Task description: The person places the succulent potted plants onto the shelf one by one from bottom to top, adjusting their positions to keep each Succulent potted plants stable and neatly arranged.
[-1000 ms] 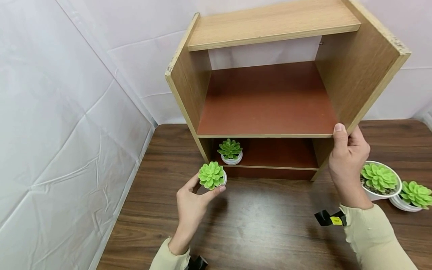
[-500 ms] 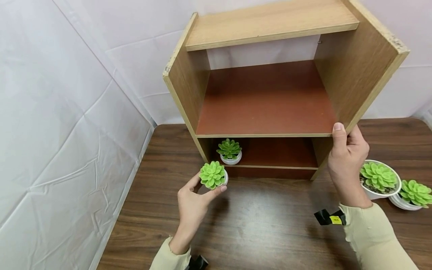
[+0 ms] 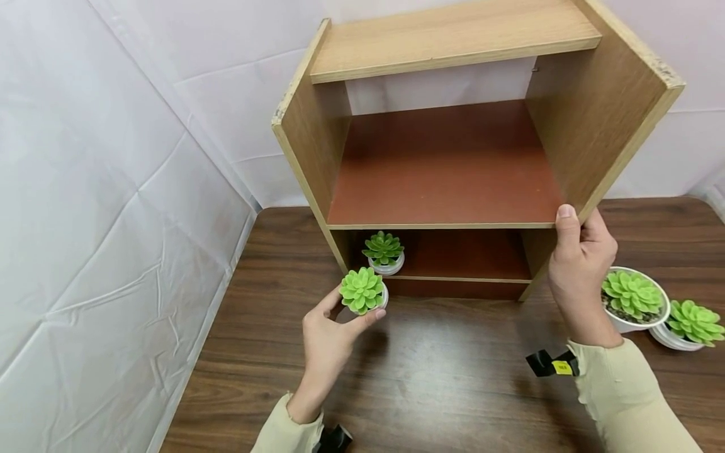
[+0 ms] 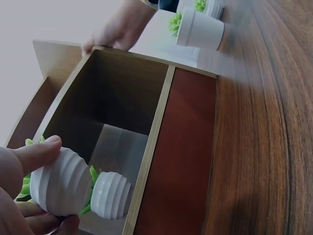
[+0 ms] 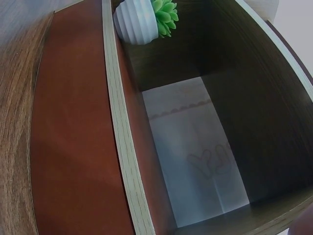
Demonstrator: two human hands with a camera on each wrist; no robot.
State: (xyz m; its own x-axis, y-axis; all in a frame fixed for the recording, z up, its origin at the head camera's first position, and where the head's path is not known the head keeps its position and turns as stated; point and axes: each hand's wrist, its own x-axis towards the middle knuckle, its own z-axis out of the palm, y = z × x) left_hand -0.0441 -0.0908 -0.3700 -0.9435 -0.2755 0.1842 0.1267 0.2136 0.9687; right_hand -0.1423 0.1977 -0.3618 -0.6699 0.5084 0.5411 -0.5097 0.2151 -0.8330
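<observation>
My left hand [image 3: 328, 343] holds a small potted succulent [image 3: 362, 290] just in front of the wooden shelf unit's lower left corner. In the left wrist view, thumb and fingers pinch its white ribbed pot [image 4: 62, 183] from either side. Right behind it, a matching succulent [image 3: 382, 248] stands at the left end of the lower compartment; its pot also shows in the right wrist view [image 5: 137, 22]. My right hand [image 3: 582, 270] grips the right side panel of the shelf unit [image 3: 447, 170], thumb on the front edge at the middle board, fingers around the outside.
Right of the unit, a succulent in a larger smooth white pot [image 3: 634, 297] and another in a ribbed pot [image 3: 692, 324] stand on the dark wood table [image 3: 442, 371]. White sheeting [image 3: 113, 207] hangs along the left side and behind.
My left hand has moved slightly right and forward with the succulent, which now overlaps the standing one in the head view. The right hand keeps its grip on the unit.
</observation>
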